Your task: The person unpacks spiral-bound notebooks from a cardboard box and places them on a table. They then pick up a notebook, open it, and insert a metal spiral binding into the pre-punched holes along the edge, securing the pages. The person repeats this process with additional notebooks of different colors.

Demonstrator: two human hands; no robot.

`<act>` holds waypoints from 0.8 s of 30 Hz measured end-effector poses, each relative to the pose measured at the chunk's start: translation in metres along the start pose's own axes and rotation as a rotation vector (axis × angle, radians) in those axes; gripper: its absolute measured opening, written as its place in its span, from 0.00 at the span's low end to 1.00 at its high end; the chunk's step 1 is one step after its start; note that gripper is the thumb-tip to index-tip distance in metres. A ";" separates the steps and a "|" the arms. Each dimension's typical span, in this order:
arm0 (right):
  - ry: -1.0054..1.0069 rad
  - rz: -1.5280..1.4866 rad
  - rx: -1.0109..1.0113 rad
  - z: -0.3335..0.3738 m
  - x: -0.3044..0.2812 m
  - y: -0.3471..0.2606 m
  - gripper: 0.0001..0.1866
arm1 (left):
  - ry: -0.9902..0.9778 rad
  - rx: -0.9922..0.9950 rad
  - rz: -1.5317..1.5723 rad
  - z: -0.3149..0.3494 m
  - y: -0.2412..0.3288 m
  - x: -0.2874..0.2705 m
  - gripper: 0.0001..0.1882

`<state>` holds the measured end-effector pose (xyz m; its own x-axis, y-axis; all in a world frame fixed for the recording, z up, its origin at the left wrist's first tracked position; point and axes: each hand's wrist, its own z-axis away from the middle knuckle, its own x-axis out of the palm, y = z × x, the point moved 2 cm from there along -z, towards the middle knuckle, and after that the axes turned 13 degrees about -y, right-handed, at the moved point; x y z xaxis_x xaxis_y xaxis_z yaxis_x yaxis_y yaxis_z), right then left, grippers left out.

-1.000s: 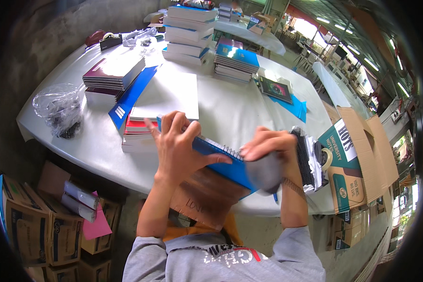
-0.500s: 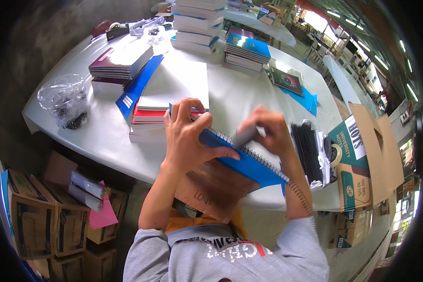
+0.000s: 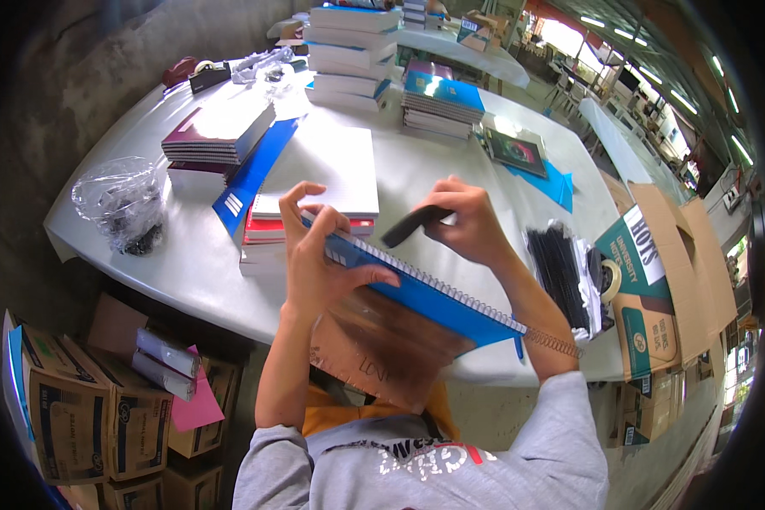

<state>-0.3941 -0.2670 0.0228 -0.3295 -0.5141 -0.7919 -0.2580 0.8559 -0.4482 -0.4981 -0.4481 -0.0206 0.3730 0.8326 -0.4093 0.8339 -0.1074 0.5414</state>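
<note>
the white table [image 3: 440, 163] holds a plastic bag [image 3: 119, 200] at nine o'clock, maroon-topped notebooks [image 3: 206, 143] at ten, a tall stack [image 3: 350, 61] at twelve, blue-topped notebooks [image 3: 442, 100] at one.

Cardboard boxes [image 3: 72, 429] at lower left, pink sheet [image 3: 197, 411] against them — farther off, a black tape dispenser [image 3: 208, 80].

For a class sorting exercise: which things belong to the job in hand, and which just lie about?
Likely in use:
blue spiral notebook, in left hand
its thin wire coil
curved black object, in right hand

Likely lying about:
clear plastic bag
black tape dispenser
pink sheet
</note>
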 end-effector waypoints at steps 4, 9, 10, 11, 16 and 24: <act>-0.092 -0.163 -0.327 -0.003 0.011 -0.032 0.12 | 0.025 -0.026 -0.037 0.004 -0.009 0.003 0.37; -0.045 -0.555 -0.305 -0.008 0.003 -0.040 0.12 | 0.014 -0.065 0.072 0.004 -0.020 0.009 0.43; -0.089 -0.242 -0.315 -0.013 0.009 -0.049 0.13 | 0.030 -0.071 0.126 0.005 -0.026 0.010 0.45; -0.086 -0.250 -0.140 -0.018 0.014 -0.035 0.14 | 0.036 -0.074 0.182 0.004 -0.031 0.007 0.47; -0.171 -0.383 -0.374 -0.035 0.013 -0.047 0.11 | 0.007 -0.228 0.472 0.008 -0.044 0.014 0.51; -0.088 -0.197 -0.157 -0.048 0.040 -0.028 0.11 | -0.103 -0.279 0.476 0.009 -0.037 0.005 0.48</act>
<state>-0.4436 -0.3147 0.0233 -0.1808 -0.6572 -0.7317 -0.4498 0.7169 -0.5327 -0.5234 -0.4446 -0.0496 0.7314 0.6685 -0.1346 0.4301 -0.2990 0.8518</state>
